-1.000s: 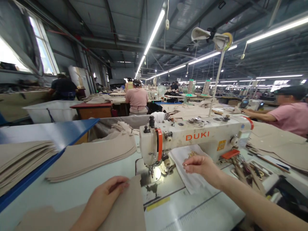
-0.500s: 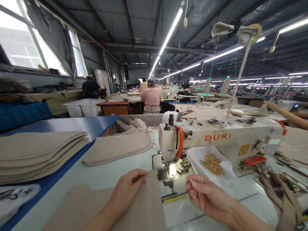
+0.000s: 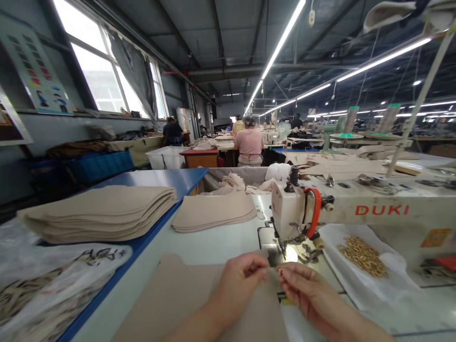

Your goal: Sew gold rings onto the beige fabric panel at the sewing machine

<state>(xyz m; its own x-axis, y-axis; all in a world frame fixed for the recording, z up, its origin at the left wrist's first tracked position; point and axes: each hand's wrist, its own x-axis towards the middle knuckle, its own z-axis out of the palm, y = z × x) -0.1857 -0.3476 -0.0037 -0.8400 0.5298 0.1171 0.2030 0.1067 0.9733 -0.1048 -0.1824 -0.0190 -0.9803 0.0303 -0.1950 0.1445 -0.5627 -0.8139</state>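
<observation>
My left hand (image 3: 237,282) pinches the top edge of a beige fabric panel (image 3: 178,294) lying on the sewing table. Close beside it, my right hand (image 3: 313,292) is closed, thumb against fingers, on a small gold metal fitting (image 3: 280,272); its exact kind is too small to make out. Both hands are just in front of the needle area of a white sewing machine (image 3: 290,213) marked DUKI. Many similar gold fittings (image 3: 366,254) lie in a white liner (image 3: 335,242) under the machine's arm.
Beige panels are stacked on the table (image 3: 213,211), with a thicker pile (image 3: 103,209) on the blue surface to the left. A plastic bag (image 3: 103,270) holding strips lies below that pile. A person in pink (image 3: 248,145) sits farther back.
My right hand has come up close to my left hand with the gold fitting. The view has turned left, so the machine appears farther right.
</observation>
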